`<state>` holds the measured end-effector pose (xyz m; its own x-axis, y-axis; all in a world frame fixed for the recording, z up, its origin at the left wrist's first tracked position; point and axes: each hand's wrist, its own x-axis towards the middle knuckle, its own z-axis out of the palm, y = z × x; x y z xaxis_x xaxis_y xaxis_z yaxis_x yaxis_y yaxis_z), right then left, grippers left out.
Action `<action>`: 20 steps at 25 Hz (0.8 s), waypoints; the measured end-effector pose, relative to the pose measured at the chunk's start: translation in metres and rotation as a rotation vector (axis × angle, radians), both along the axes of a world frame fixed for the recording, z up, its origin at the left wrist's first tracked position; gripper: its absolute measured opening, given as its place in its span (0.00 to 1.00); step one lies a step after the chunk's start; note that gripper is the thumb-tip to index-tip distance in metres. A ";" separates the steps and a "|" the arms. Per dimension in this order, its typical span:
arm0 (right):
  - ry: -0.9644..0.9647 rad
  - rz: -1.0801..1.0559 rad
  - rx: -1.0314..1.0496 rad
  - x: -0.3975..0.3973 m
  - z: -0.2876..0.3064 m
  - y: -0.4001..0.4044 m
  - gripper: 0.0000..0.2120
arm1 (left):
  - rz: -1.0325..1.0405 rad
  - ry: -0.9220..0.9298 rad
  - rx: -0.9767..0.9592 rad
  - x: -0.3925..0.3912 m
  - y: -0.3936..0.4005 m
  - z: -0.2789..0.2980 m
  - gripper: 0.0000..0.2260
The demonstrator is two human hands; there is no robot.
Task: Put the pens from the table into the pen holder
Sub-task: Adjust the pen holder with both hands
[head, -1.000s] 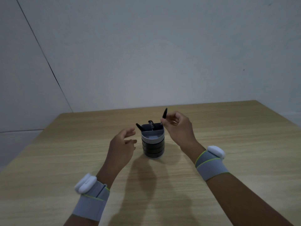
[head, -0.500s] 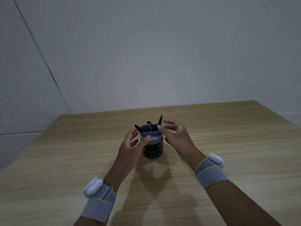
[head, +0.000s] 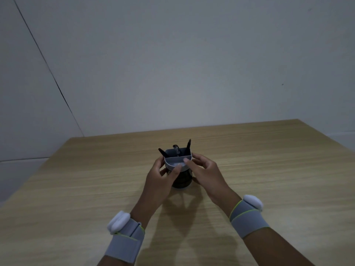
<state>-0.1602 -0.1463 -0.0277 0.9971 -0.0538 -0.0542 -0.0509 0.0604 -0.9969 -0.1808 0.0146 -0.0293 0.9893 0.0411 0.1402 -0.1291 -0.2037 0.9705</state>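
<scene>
A round pen holder (head: 173,161) with a grey divided top and a dark lower body stands on the wooden table (head: 269,169). Three pens stick out of its back compartment: a black one leaning left (head: 162,152), a silver-capped one in the middle (head: 176,149) and a black one leaning right (head: 188,144). My left hand (head: 160,178) wraps the holder's left side, thumb on the front rim. My right hand (head: 206,174) holds its right side with fingertips on the rim. No pen lies loose on the table.
The table's far edge meets a plain white wall. The table's left edge falls away to the floor. Grey wrist bands with white pads sit on both forearms.
My right hand let go of the black pen, which now stands in the holder. Both hands then closed in on the holder's sides.
</scene>
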 end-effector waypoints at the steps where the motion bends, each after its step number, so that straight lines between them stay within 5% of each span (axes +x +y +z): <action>1: -0.023 -0.024 -0.013 -0.001 0.000 0.000 0.25 | -0.012 -0.012 0.004 0.001 -0.001 0.002 0.23; 11: -0.044 -0.046 -0.058 -0.008 -0.005 -0.017 0.24 | -0.043 -0.017 0.008 0.001 -0.017 -0.003 0.24; 20: -0.092 -0.023 -0.068 0.007 -0.002 -0.018 0.21 | 0.020 -0.057 -0.062 0.010 -0.023 -0.006 0.35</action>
